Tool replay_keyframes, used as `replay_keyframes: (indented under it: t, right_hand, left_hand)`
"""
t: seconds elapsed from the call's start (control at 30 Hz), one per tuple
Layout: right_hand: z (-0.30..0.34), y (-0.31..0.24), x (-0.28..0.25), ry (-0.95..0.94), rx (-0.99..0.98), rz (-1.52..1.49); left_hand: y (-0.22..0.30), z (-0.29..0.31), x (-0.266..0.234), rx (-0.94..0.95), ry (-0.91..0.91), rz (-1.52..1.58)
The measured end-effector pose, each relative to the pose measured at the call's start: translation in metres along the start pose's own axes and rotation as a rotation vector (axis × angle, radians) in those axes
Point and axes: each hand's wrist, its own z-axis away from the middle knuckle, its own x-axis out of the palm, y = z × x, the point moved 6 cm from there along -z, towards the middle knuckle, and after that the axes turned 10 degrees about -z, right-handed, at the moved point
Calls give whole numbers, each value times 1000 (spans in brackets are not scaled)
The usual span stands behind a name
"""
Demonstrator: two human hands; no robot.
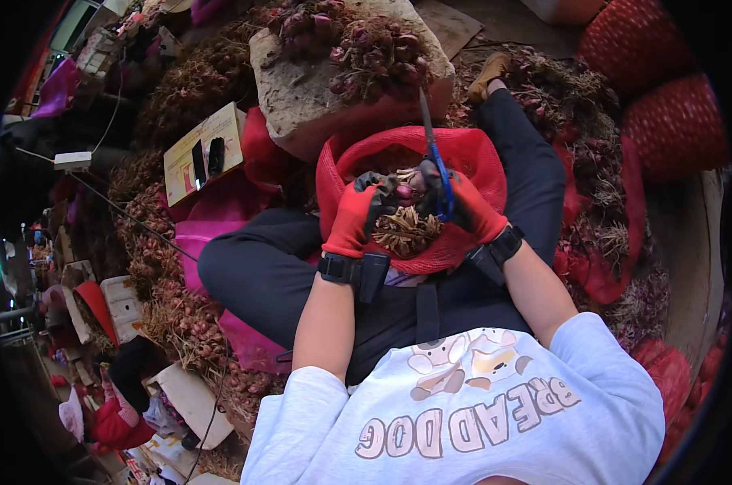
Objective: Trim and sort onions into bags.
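My left hand (356, 217), in a red and black glove, is closed on a bunch of shallots (406, 230) with dry, straw-coloured stalks and a few purple bulbs showing. My right hand (476, 212), gloved the same way, grips a pair of blue-handled scissors (436, 158). Their blades point away from me, above the bunch. The right fingertips are close to the bulbs; whether they touch them I cannot tell. Both hands are over an open red mesh bag (483, 153) in my lap, between my bent legs. Dry plant matter shows inside the bag.
Beyond the bag stands a pale block (293, 109) bearing shallot bunches (379, 56). A box (180, 166) with two dark objects lies to its left. Shallots (184, 315) are heaped on both sides. Full red mesh sacks (673, 121) stand far right. Another person (123, 416) is at lower left.
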Motion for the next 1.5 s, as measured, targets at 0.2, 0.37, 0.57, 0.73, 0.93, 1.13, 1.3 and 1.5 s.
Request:
replay_keyframes:
  t: [0.2,0.37,0.57,0.73,0.93,1.13,1.3,1.5]
  right_hand:
    - [11,9,-10,189,72,-32]
    - [8,-2,-2,283,-64,178]
    - [13,-4,1,293,-19,598]
    - [17,5,-2,357,72,377]
    - [8,-20,10,414,-237,508]
    - [-4,-24,14,295,-262,599]
    - [-1,-22,10,299,-216,705]
    - [3,-19,-9,328,-114,484]
  left_hand:
    - [5,1,3,-11,119,387]
    - [28,7,28,294,-32,-448]
    - [26,-3,23,135,76,393]
    - [12,-8,28,43,-1,639]
    - [-8,-11,16,70,87,256]
    - [9,-6,30,111,63,318]
    - [15,-5,29,67,43,256]
    - [19,-7,36,6,-95,590]
